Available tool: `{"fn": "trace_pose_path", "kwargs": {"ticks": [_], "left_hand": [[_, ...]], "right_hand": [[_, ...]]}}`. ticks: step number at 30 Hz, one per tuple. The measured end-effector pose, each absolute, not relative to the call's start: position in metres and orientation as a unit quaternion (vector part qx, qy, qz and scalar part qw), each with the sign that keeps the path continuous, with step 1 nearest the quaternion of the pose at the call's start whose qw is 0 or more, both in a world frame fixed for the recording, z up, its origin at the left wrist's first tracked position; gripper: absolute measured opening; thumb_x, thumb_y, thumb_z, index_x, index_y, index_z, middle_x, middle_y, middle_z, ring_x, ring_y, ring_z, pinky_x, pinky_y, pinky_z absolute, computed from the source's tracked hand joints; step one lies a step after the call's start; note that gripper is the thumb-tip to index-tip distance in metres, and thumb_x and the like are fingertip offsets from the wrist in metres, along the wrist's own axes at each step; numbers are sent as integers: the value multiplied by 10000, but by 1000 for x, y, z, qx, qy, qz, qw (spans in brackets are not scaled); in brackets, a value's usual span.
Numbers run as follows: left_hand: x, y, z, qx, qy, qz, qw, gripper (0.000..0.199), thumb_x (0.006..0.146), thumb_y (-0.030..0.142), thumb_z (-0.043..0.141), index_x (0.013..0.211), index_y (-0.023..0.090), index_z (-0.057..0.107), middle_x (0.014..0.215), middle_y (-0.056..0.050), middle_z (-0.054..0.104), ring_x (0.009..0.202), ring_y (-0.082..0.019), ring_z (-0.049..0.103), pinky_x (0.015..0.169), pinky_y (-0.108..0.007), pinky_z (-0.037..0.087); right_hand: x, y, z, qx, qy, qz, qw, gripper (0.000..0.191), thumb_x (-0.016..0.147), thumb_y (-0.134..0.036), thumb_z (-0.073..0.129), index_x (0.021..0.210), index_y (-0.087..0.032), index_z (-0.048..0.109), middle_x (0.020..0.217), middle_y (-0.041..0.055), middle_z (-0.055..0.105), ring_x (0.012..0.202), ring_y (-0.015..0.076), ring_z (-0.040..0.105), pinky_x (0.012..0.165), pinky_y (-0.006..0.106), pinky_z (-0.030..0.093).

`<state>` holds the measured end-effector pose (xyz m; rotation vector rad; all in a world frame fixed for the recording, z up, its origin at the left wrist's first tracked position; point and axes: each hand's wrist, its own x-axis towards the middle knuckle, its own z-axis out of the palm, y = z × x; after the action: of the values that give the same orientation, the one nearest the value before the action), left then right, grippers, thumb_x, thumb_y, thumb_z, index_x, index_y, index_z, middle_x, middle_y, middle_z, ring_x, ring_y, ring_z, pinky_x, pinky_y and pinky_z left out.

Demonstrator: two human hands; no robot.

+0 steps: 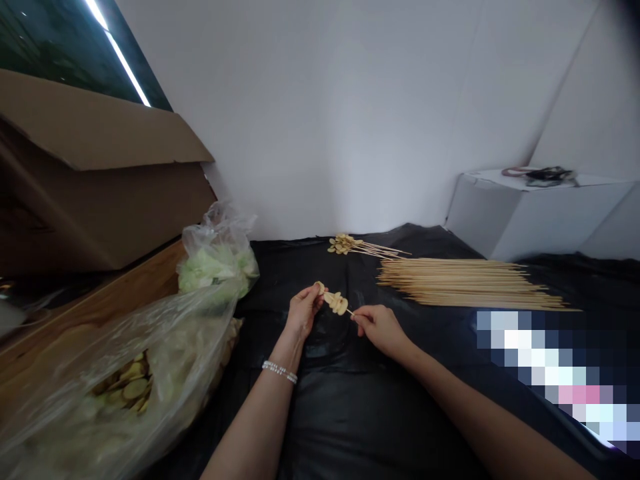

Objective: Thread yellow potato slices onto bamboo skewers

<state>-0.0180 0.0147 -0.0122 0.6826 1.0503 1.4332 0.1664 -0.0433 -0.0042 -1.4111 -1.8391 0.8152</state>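
My right hand pinches a thin wooden skewer near its end. Several pale yellow slices, which look like potato, are threaded along the skewer's other part. At the far tip, my left hand holds one more slice between thumb and fingers; whether the tip pierces it is too small to tell. Beyond the hands lies a small pile of filled skewers, slices toward the left. Loose slices show through the opening of a large clear plastic bag at my left.
A broad row of bare skewers lies at the right on the black sheet. Behind the large bag stands a bag of pale green vegetable. A cardboard box is at left, a white box at right. A blurred-out screen sits front right.
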Motion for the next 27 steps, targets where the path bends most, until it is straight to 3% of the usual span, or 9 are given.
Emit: {"fn": "trace_pose_path", "kwargs": {"ticks": [7,12,16,21,24,27], "left_hand": [[-14,12,-9,292,447,588,607,439,716,515,668,905,119,679,829,-113,696,661,-111,626,617,-216,503],[-12,6,-7,392,443,525,612,395,609,366,799,916,133,707,860,-75,687,678,-88,613,632,-187,486],[-13,7,-6,370,441,555,600,323,608,316,804,845,118,706,811,-63,685,653,-81,604,598,-170,475],[-4,5,-4,350,427,588,591,388,660,386,759,942,138,665,821,-91,702,681,-116,631,631,-213,490],[8,-1,-5,439,434,541,572,443,707,465,691,996,131,657,815,-120,707,660,-138,633,617,-236,481],[18,-9,-10,585,437,475,491,343,727,440,666,880,136,709,786,-109,710,648,-153,621,618,-242,456]], "right_hand": [[167,-40,-9,-525,-697,306,381,268,833,-284,445,771,-197,692,578,-22,645,506,112,522,539,203,352],[167,-39,-8,-517,-702,302,386,289,847,-305,436,788,-192,695,598,-12,650,532,116,542,556,205,369],[170,-39,-7,-511,-712,309,370,231,804,-271,486,875,-187,689,616,-7,656,552,126,564,563,212,382],[186,-25,-1,-518,-695,256,429,206,781,-263,485,829,-182,668,666,15,667,607,137,586,617,235,415],[199,-14,11,-534,-612,315,490,264,775,-360,498,883,-160,632,658,19,654,480,111,511,499,228,395],[211,-8,24,-538,-543,387,516,335,742,-417,537,931,-149,604,687,31,659,420,86,451,399,205,320]]}}
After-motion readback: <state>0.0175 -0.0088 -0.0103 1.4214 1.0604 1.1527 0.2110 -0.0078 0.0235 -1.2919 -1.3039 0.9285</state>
